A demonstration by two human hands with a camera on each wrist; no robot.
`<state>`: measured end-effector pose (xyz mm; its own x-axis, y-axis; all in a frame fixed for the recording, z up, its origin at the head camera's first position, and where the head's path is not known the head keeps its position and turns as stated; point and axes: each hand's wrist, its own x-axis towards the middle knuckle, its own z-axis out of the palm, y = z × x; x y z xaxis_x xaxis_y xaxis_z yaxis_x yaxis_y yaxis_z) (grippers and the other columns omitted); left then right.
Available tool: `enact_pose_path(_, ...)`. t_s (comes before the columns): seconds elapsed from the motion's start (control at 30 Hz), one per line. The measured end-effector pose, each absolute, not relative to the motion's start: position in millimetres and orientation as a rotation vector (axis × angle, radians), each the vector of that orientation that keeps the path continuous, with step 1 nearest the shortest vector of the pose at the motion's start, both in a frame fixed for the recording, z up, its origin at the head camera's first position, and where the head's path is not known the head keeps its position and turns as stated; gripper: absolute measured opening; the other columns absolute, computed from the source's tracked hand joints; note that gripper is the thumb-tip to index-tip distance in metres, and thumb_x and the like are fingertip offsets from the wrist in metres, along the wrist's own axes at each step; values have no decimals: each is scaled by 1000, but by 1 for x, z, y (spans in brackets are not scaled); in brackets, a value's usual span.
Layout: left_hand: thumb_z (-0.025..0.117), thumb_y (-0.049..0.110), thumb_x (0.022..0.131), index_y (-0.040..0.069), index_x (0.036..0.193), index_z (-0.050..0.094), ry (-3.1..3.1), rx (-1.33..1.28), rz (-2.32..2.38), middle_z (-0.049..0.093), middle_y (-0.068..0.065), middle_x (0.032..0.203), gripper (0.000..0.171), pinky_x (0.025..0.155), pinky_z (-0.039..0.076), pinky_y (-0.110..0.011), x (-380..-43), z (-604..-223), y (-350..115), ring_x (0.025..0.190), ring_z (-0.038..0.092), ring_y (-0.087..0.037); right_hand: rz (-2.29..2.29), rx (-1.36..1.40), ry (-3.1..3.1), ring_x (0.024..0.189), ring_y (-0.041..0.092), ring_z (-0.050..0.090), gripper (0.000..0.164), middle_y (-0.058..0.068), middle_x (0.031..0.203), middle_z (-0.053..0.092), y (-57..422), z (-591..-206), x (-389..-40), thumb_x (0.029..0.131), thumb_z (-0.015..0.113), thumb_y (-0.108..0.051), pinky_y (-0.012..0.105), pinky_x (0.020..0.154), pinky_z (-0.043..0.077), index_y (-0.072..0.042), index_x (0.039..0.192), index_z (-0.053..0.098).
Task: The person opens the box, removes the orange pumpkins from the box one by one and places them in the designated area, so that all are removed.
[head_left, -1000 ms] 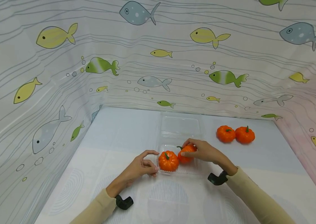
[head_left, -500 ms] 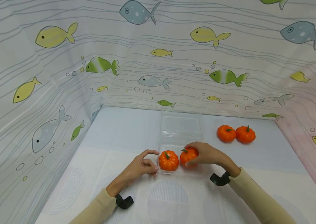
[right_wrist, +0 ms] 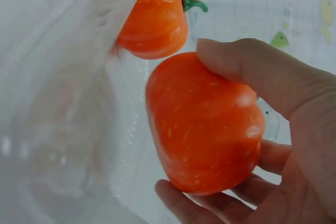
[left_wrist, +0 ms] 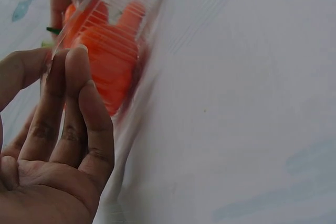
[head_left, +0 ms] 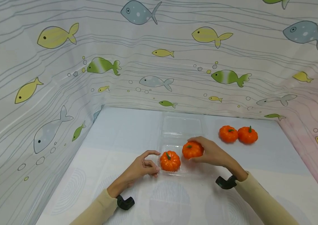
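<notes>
A clear plastic clamshell box (head_left: 171, 174) lies opened on the table, its lid (head_left: 182, 124) folded away to the back. Inside its left part sits one small orange pumpkin (head_left: 170, 161) with a green stem. My left hand (head_left: 140, 166) holds the box's left edge; the left wrist view has its curled fingertips at the clear rim. A second orange pumpkin (head_left: 192, 150) is gripped by my right hand (head_left: 211, 153), over the right part of the box. In the right wrist view, thumb and fingers wrap around this pumpkin (right_wrist: 205, 124); its underside contact is hidden in the head view.
Two more orange pumpkins, one (head_left: 228, 134) beside the other (head_left: 247, 135), stand together at the back right. A fish-patterned curtain (head_left: 136, 93) encloses the pale table (head_left: 114, 131) at the back and sides.
The right hand has shifted its pumpkin to the right, away from the other one in the box, and turned it so the stem points up. The left hand stays put.
</notes>
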<state>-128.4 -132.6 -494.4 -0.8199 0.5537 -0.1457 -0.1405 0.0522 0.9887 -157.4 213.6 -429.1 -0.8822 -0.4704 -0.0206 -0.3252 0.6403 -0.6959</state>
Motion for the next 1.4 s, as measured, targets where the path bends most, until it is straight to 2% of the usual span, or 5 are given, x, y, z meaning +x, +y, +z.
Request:
enact_pose_path(0.33,78,10,93,9,150,43,1835,403,1819,73,-21,95,66,80,60,-39,-129,-493,-132,81,72,-29,-1270,-638,2665,129,29,54,71,5,147,54,221,-423,-152,82,90,-30,58,104,48,-18,143,55)
enact_pose_path(0.73,77,9,93,9,150,43,1829,412,1818,72,-24,96,67,80,60,-40,-129,-494,-132,80,72,-29,-1364,-566,2714,127,26,54,74,2,144,55,233,-428,-149,81,89,-43,55,104,49,-22,143,55)
enact_pose_path(1.1,78,12,93,11,150,43,1841,413,1813,73,-24,96,66,80,60,-41,-130,-493,-131,81,72,-33,-1370,-534,2797,126,27,55,74,2,142,57,247,-432,-146,81,89,-41,55,100,52,-20,143,55)
enact_pose_path(1.4,79,12,93,11,149,44,1836,406,1816,73,-23,96,66,80,60,-40,-130,-496,-131,81,72,-31,-1410,-488,2840,125,27,55,73,3,140,57,260,-437,-142,82,89,-38,56,99,52,-20,144,55)
